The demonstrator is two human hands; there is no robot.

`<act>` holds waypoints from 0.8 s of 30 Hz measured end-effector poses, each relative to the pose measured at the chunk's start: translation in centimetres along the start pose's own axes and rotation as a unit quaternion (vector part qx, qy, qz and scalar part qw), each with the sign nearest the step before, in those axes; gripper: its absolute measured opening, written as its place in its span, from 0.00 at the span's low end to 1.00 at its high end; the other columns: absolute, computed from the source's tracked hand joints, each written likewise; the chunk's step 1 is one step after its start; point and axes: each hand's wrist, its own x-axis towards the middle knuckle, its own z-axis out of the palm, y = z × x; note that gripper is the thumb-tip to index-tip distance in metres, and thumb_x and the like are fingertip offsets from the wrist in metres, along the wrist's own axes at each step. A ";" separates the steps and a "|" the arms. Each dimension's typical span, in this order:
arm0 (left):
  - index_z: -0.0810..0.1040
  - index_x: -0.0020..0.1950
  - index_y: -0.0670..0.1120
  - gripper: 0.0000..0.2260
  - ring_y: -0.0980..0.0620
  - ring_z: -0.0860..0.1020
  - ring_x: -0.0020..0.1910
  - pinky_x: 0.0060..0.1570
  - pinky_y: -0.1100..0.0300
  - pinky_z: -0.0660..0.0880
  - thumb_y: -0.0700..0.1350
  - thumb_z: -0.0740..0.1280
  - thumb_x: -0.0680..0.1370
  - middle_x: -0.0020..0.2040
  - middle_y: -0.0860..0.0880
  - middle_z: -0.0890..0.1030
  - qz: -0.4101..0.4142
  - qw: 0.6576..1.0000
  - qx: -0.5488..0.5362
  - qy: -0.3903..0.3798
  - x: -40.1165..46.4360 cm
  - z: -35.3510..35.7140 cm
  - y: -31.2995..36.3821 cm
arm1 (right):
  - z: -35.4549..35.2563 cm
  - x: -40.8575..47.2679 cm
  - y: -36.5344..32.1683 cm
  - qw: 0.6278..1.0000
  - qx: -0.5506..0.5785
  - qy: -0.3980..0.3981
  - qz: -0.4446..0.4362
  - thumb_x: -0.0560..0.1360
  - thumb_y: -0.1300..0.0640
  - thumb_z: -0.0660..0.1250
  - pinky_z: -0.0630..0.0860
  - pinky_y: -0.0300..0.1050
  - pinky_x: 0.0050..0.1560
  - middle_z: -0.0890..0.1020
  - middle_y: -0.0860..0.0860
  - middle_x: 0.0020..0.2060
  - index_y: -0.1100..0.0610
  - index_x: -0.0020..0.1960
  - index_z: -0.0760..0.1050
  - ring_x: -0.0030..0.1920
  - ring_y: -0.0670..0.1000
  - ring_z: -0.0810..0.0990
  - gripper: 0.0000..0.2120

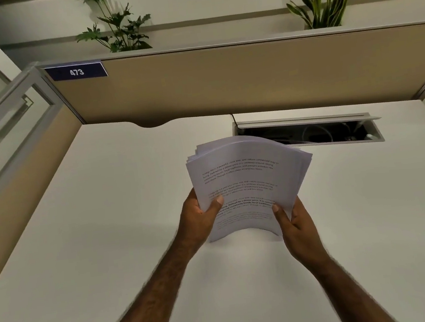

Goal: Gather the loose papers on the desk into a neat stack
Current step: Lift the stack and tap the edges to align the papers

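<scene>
Your left hand (199, 216) and right hand (298, 224) both gripping the paper stack (248, 180), above the white counter (84, 257), tan partition (222, 79) behind, plants (120, 27) on top.

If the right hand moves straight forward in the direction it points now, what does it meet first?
Probably the open cable tray in the desk, beyond the right hand; depth is unclear.

I see the white counter (107, 227) bare on both sides of my arms, wide room to pass left and right. Ahead, the tan partition wall (222, 79) closes off the far edge, and another partition (19, 168) closes the left. To the front right an open cable hatch (307, 133) with its raised lid breaks the surface, just behind the held stack of papers (248, 180).
</scene>
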 end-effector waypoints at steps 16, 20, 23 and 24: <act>0.80 0.60 0.53 0.18 0.59 0.84 0.51 0.46 0.63 0.83 0.45 0.79 0.72 0.54 0.55 0.85 -0.027 0.999 -0.029 0.035 -1.4 1.8 -1.8 | 0.1 -0.6 2.6 0.998 -0.051 0.002 0.037 0.88 0.58 0.58 0.76 0.30 0.58 0.79 0.32 0.62 0.43 0.73 0.68 0.62 0.32 0.78 0.16; 0.80 0.54 0.55 0.14 0.62 0.84 0.47 0.43 0.67 0.81 0.45 0.79 0.72 0.51 0.57 0.85 -0.042 0.998 -0.025 0.033 -1.6 2.0 -2.1 | 0.4 -1.1 3.3 0.998 -0.062 -0.003 0.030 0.88 0.58 0.57 0.77 0.37 0.64 0.80 0.39 0.65 0.48 0.77 0.67 0.65 0.41 0.79 0.18; 0.80 0.53 0.57 0.14 0.58 0.84 0.50 0.44 0.69 0.81 0.43 0.78 0.73 0.52 0.57 0.85 -0.051 0.998 -0.029 0.021 -1.9 2.3 -2.6 | 0.5 -1.2 3.5 0.996 -0.068 -0.022 0.054 0.88 0.59 0.56 0.75 0.48 0.70 0.78 0.48 0.70 0.54 0.80 0.66 0.67 0.51 0.77 0.21; 0.80 0.53 0.57 0.14 0.59 0.84 0.50 0.45 0.68 0.81 0.43 0.78 0.73 0.52 0.57 0.85 -0.050 0.998 -0.031 0.022 -2.0 2.4 -2.5 | 0.5 -1.2 3.4 0.996 -0.070 -0.022 0.054 0.88 0.59 0.56 0.76 0.47 0.70 0.78 0.48 0.69 0.54 0.80 0.66 0.67 0.51 0.77 0.20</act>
